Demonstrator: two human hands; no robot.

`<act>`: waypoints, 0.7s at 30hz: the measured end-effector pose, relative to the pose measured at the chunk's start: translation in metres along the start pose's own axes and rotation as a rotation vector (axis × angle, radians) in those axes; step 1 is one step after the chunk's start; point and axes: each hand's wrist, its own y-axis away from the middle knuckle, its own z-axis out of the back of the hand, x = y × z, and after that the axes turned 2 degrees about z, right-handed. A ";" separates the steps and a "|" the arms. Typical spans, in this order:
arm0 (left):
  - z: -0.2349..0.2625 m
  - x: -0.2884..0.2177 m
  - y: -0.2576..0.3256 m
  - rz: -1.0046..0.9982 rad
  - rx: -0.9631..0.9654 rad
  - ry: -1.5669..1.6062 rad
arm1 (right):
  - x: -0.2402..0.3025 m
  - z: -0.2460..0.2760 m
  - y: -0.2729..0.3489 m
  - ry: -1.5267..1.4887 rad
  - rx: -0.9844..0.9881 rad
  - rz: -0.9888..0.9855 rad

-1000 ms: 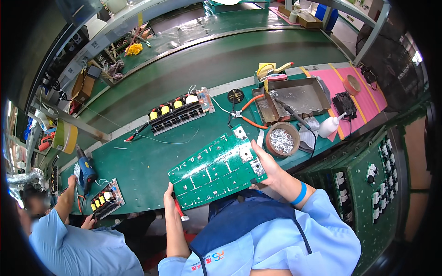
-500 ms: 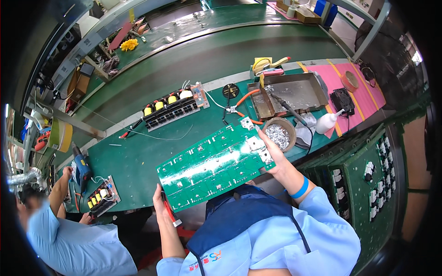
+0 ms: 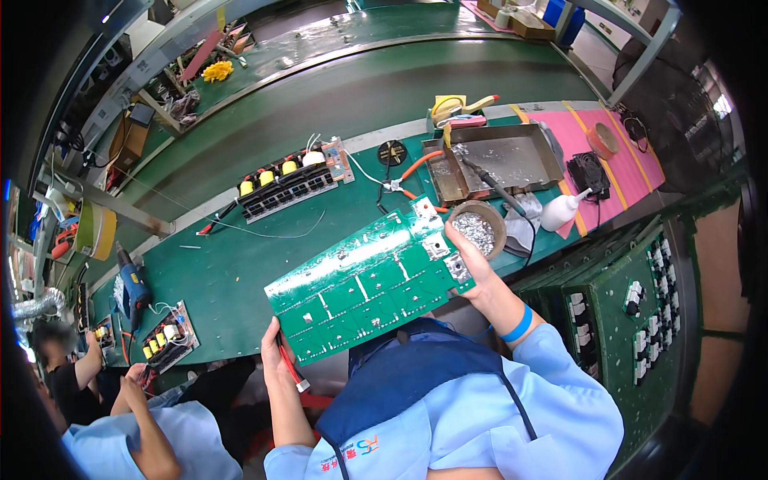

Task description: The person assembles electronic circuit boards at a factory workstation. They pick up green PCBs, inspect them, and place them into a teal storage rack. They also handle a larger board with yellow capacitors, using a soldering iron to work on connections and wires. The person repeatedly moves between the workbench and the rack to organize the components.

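Left to right, from my station.

Left hand (image 3: 278, 358): fingers clamped on the board's left end, partly hidden beneath. Red lead (image 3: 289, 368) hangs beside or against these fingers, cannot tell which; I judge it could snag or strain its joint if that wrist turned in.

Board (image 3: 360, 298): between both hands, above the desk's (image 3: 204, 276) near edge. Held only at its ends; a slack grip on either side could let it twist and drop.

Cutters (image 3: 392, 186): beyond the board, left of the right fingers. Bowl (image 3: 498, 229): just beyond those fingers. A low outward swing might knock either.

Right hand (image 3: 478, 276): fingers clamped on the right end, thumb uppermost.

Orientation: long axis slants outward from left fingers to right; silver-patched end points right and away, soldered face up.
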 end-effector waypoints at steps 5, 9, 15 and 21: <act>0.002 0.009 -0.010 0.018 0.021 0.011 | -0.004 -0.002 0.000 0.028 0.010 -0.013; -0.008 0.012 -0.006 0.039 0.033 0.059 | -0.005 -0.002 0.003 0.067 0.032 -0.020; 0.000 0.010 -0.005 0.044 0.013 0.018 | 0.000 0.001 -0.006 0.019 0.004 -0.029; -0.024 -0.002 0.003 0.033 -0.009 -0.096 | 0.006 0.026 -0.019 -0.073 -0.060 -0.075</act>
